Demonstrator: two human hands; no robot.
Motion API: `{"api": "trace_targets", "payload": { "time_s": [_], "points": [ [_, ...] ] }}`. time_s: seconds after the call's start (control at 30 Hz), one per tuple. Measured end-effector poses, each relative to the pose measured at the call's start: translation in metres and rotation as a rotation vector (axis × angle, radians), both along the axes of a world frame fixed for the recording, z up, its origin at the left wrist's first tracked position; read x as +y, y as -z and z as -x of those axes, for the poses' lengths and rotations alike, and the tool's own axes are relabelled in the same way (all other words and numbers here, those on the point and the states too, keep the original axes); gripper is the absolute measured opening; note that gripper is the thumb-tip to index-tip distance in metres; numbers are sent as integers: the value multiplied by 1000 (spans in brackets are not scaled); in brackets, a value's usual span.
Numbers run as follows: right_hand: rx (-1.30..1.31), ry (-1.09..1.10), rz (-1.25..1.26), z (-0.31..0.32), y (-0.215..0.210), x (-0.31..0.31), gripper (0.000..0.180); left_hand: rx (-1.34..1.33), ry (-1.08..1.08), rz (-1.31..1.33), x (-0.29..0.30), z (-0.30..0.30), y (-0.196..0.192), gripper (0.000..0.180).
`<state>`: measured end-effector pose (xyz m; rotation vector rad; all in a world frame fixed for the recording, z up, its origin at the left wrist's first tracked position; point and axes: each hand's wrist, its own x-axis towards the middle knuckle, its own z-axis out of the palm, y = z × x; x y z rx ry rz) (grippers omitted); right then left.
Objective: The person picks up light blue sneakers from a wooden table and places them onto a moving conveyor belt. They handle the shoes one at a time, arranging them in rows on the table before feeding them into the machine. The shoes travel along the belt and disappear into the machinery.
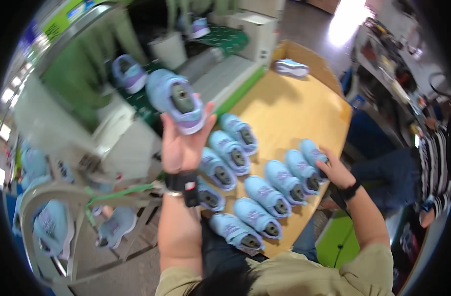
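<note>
My left hand [183,148] is raised at the left of the table, its fingers and thumb closed around the heel end of a light blue and purple shoe [161,86]. The shoe's dark insert shows through its opening, and its toe points toward the machine. On the right, my right hand [338,171] grips the heel of a light blue shoe upper [312,151] at the far end of a row. Beside it in that row stands another light blue upper [297,163]. Closest to my left hand in the second row is an upper [228,143] with a dark insert.
A green-curtained machine [82,79] stands at the left, with a blue and purple shoe [129,74] inside its opening. One white-soled shoe [291,68] lies at the far end of the wooden table [284,108]. Several shoes hang on a grey rack [82,192]. A person in stripes [432,167] is at the right.
</note>
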<state>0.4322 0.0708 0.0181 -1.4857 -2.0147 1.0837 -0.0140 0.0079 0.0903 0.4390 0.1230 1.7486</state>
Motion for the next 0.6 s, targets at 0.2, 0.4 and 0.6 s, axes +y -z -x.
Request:
{"api": "trace_targets", "payload": {
  "time_s": [0.2, 0.4, 0.6],
  "points": [
    [24, -2, 54, -1, 4, -23, 81, -30, -144, 10, 1, 8, 0, 59],
    [20, 191, -65, 34, -41, 16, 69, 31, -121, -28, 3, 20, 2, 62],
    [420, -82, -561, 171, -153, 107, 66, 198, -53, 12, 0, 28, -4, 64]
  ]
}}
